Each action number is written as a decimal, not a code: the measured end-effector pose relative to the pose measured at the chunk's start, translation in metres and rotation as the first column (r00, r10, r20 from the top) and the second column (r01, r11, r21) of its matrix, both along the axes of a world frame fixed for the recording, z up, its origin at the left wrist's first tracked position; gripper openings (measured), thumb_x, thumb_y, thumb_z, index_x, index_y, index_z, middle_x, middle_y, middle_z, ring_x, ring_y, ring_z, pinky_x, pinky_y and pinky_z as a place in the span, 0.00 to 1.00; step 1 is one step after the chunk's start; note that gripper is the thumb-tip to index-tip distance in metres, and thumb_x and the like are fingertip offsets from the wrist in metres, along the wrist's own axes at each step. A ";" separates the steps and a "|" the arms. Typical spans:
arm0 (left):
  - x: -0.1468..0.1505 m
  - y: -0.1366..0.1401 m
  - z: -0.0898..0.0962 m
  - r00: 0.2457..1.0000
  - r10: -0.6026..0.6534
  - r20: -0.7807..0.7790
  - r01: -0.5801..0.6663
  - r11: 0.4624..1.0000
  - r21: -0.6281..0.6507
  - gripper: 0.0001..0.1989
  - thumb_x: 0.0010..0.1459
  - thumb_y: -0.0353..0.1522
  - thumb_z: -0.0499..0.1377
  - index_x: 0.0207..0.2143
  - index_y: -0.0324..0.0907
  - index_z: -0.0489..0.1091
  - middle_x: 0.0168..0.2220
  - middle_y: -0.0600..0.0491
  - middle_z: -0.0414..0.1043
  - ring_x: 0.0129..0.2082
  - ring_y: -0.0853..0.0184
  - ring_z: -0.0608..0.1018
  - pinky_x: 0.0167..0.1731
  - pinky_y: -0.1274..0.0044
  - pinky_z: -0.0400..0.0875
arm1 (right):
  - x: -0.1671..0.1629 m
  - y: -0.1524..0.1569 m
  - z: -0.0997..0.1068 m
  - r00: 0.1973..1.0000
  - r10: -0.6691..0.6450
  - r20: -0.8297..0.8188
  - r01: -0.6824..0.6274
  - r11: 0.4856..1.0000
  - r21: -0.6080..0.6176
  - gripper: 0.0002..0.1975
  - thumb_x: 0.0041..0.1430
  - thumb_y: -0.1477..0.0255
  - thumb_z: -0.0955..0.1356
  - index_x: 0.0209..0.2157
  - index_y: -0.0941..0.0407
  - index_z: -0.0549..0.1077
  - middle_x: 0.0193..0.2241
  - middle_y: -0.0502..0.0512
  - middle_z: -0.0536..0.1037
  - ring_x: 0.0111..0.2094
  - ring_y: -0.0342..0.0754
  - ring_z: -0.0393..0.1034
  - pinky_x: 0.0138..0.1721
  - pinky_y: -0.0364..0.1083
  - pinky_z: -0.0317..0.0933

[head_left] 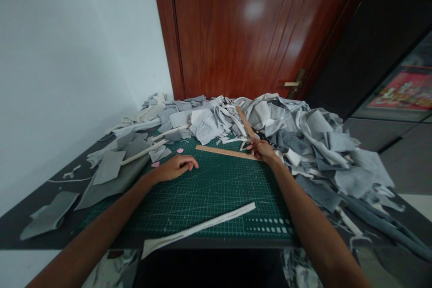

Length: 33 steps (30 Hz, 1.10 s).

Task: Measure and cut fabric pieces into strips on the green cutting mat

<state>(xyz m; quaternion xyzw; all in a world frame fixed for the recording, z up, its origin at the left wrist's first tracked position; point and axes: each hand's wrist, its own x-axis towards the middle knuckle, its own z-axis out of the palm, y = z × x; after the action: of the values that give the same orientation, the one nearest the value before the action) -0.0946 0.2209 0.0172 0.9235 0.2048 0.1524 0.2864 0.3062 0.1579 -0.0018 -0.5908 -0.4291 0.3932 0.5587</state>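
Note:
My left hand (176, 168) hovers over or rests on the left part of the green cutting mat (209, 193), its fingers loosely bent and nothing visible in them. At the mat's far right, my right hand (262, 149) has its fingers closed around the near end of a wooden ruler (245, 122) that points away from me. A second wooden ruler (226, 152) lies crosswise on the mat, its right end beside or under that hand. Nearer to me, a long pale fabric strip (205, 225) lies slantwise, one end over the table's front edge.
Grey and white fabric scraps (205, 123) heap along the back, with more scraps (324, 144) on the right and fabric pieces (111, 166) on the left. Small pink pieces (180, 150) lie near my left hand. A wooden door (229, 31) stands behind the table.

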 end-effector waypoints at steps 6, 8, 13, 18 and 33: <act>-0.008 -0.009 0.015 0.997 -0.048 -0.066 0.042 0.995 -0.088 0.21 0.72 0.46 0.51 0.45 0.41 0.77 0.34 0.51 0.76 0.34 0.66 0.76 0.36 0.78 0.65 | 0.002 -0.010 0.000 0.994 0.046 -0.100 -0.041 0.998 0.053 0.24 0.61 0.47 0.70 0.30 0.54 0.69 0.30 0.56 0.83 0.19 0.41 0.68 0.15 0.39 0.57; -0.009 -0.022 0.027 0.984 -0.091 -0.154 0.066 0.985 -0.162 0.21 0.72 0.47 0.51 0.50 0.43 0.76 0.39 0.51 0.77 0.37 0.65 0.76 0.37 0.77 0.66 | 0.003 -0.014 -0.001 0.991 0.060 -0.122 -0.049 0.995 0.087 0.25 0.57 0.45 0.72 0.32 0.55 0.71 0.30 0.55 0.82 0.20 0.41 0.68 0.16 0.40 0.58; 0.004 -0.074 0.047 0.928 -0.287 -0.237 0.269 0.957 -0.104 0.24 0.63 0.52 0.63 0.53 0.48 0.74 0.42 0.52 0.72 0.45 0.60 0.73 0.49 0.73 0.64 | 0.006 -0.016 -0.005 0.990 0.064 -0.127 -0.045 0.987 0.152 0.27 0.54 0.45 0.73 0.40 0.55 0.76 0.33 0.53 0.81 0.20 0.40 0.65 0.17 0.41 0.58; 0.023 -0.117 0.045 0.885 -0.382 -0.268 0.390 0.920 -0.024 0.19 0.60 0.44 0.69 0.48 0.48 0.71 0.44 0.53 0.71 0.47 0.58 0.74 0.50 0.72 0.63 | 0.006 -0.017 -0.006 0.995 0.064 -0.078 -0.046 0.975 0.215 0.29 0.57 0.46 0.72 0.51 0.50 0.74 0.36 0.51 0.81 0.20 0.40 0.65 0.17 0.41 0.58; 0.007 0.020 0.010 0.930 0.366 -0.042 -0.364 0.930 0.044 0.06 0.60 0.35 0.57 0.38 0.45 0.71 0.22 0.59 0.68 0.23 0.67 0.70 0.26 0.76 0.58 | -0.002 -0.010 -0.014 0.998 0.060 -0.004 -0.058 0.988 0.145 0.30 0.55 0.40 0.71 0.40 0.53 0.74 0.18 0.41 0.57 0.17 0.39 0.47 0.15 0.41 0.48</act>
<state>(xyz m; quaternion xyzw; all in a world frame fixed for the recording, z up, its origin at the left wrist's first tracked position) -0.0880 0.2411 0.0275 0.8778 0.3769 0.1838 0.2317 0.3040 0.1483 -0.0154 -0.5342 -0.4714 0.3799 0.5900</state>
